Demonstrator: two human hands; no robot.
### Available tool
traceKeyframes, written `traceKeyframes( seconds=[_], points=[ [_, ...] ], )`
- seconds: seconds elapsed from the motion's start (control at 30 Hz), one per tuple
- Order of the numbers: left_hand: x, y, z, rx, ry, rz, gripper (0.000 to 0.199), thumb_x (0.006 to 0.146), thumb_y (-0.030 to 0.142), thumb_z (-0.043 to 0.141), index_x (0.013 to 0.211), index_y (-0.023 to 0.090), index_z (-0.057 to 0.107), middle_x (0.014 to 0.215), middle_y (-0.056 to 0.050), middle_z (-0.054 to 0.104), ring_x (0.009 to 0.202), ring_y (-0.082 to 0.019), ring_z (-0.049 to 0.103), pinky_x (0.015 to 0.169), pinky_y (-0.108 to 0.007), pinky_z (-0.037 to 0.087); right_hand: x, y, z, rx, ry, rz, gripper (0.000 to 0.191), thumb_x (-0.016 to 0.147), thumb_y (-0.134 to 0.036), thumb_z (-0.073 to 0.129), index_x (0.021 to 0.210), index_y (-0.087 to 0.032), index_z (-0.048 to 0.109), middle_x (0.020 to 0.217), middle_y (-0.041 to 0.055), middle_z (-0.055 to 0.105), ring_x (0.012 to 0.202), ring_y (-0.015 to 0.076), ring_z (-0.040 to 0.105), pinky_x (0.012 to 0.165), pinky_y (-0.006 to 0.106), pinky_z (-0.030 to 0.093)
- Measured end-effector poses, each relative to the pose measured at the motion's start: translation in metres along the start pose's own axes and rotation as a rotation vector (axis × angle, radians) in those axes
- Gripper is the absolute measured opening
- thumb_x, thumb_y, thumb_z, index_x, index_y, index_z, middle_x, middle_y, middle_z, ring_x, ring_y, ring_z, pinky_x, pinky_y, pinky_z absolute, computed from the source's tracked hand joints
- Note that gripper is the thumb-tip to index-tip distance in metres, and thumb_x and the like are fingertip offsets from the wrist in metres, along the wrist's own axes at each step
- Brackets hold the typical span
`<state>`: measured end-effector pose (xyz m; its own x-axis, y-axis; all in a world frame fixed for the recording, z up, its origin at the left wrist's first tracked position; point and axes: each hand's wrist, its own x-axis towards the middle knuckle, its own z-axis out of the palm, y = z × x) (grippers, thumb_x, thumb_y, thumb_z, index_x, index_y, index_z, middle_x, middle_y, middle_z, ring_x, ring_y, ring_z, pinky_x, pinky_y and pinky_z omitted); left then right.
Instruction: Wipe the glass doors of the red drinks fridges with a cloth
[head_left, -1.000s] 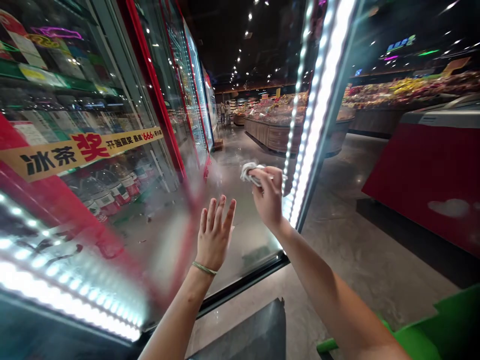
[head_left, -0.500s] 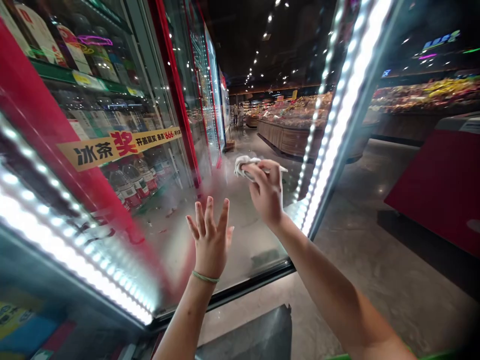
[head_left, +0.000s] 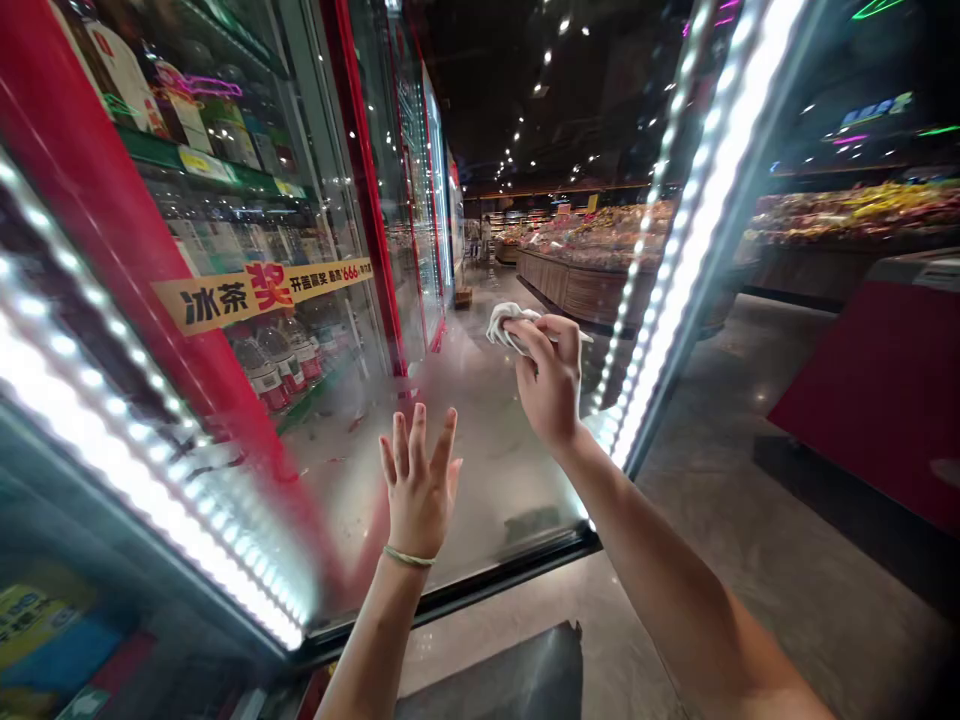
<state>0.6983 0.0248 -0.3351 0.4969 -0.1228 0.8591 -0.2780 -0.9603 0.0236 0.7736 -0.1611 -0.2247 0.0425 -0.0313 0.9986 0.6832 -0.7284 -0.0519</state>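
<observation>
A glass door [head_left: 480, 500] with a dark lower frame and bright light strips on both sides stands before me. Fog clouds part of the pane, mostly low and to the left. My right hand [head_left: 551, 385] grips a crumpled white cloth [head_left: 502, 325] against the glass, right of the middle. Lower down and to the left, my left hand [head_left: 418, 490] is at the pane with its fingers spread, holding nothing. Whether its palm rests on the glass cannot be made out. A thin green band [head_left: 409, 556] circles the left wrist.
Through the glass, drink bottles [head_left: 277, 365] stand on shelves behind a red-edged door with a yellow printed strip [head_left: 262, 295]. Wooden produce stands [head_left: 574, 285] lie farther back. A red case [head_left: 870, 370] is at the right. A dark mat [head_left: 510, 675] lies on the floor below.
My right hand and the cloth have shifted slightly to the right in view. My left hand stays in nearly the same place. The view has turned a little, moving the background rightward.
</observation>
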Motion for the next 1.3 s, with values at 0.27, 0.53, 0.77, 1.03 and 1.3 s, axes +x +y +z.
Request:
traceKeyframes(
  seconds=[0.27, 0.53, 0.77, 1.03, 1.3],
  points=[
    [-0.031, -0.015, -0.009, 0.055, 0.004, -0.115, 0.095, 0.095, 0.024, 0.074, 0.171, 0.033, 0.019, 0.177, -0.019, 0.026, 0.165, -0.044, 0.018, 0.127, -0.072, 0.029, 0.001, -0.007, 0.007, 0.037, -0.032, -0.034, 0.038, 0.102, -0.010, 0.057, 0.123, -0.036, 0.073, 0.113, 0.0051, 0.061, 0.107, 0.0205, 0.065, 0.099, 0.040, 0.056],
    [-0.038, -0.028, -0.021, 0.028, -0.007, -0.128, 0.091, 0.098, 0.024, 0.071, 0.172, 0.032, 0.018, 0.181, -0.016, 0.012, 0.166, -0.042, 0.015, 0.129, -0.066, 0.032, -0.003, -0.016, 0.016, -0.039, -0.063, -0.131, 0.038, 0.104, -0.012, 0.056, 0.129, -0.037, 0.069, 0.113, 0.0046, 0.063, 0.107, 0.0189, 0.066, 0.099, 0.039, 0.059],
    [-0.031, -0.032, -0.024, 0.024, -0.022, -0.188, 0.098, 0.094, 0.025, 0.075, 0.171, 0.040, 0.016, 0.182, -0.012, 0.005, 0.165, -0.046, 0.012, 0.125, -0.073, 0.031, -0.001, -0.029, 0.021, -0.084, -0.056, -0.138, 0.037, 0.104, -0.013, 0.058, 0.132, -0.036, 0.068, 0.114, 0.0054, 0.065, 0.110, 0.0197, 0.067, 0.102, 0.039, 0.058],
    [-0.029, -0.031, -0.035, 0.017, -0.081, -0.167, 0.094, 0.097, 0.023, 0.071, 0.172, 0.037, 0.015, 0.181, -0.015, 0.008, 0.166, -0.045, 0.012, 0.123, -0.072, 0.037, 0.001, -0.048, 0.032, -0.073, -0.036, -0.096, 0.035, 0.104, -0.013, 0.057, 0.129, -0.035, 0.069, 0.113, 0.0053, 0.067, 0.110, 0.0204, 0.067, 0.102, 0.039, 0.057],
    [-0.031, -0.033, -0.041, 0.000, -0.064, -0.204, 0.099, 0.095, 0.019, 0.073, 0.170, 0.042, 0.013, 0.182, -0.010, 0.004, 0.166, -0.044, 0.011, 0.127, -0.071, 0.032, 0.006, -0.053, 0.036, -0.009, 0.006, -0.101, 0.033, 0.103, -0.010, 0.058, 0.125, -0.032, 0.070, 0.114, 0.0058, 0.066, 0.111, 0.0206, 0.066, 0.102, 0.038, 0.054]
  ],
)
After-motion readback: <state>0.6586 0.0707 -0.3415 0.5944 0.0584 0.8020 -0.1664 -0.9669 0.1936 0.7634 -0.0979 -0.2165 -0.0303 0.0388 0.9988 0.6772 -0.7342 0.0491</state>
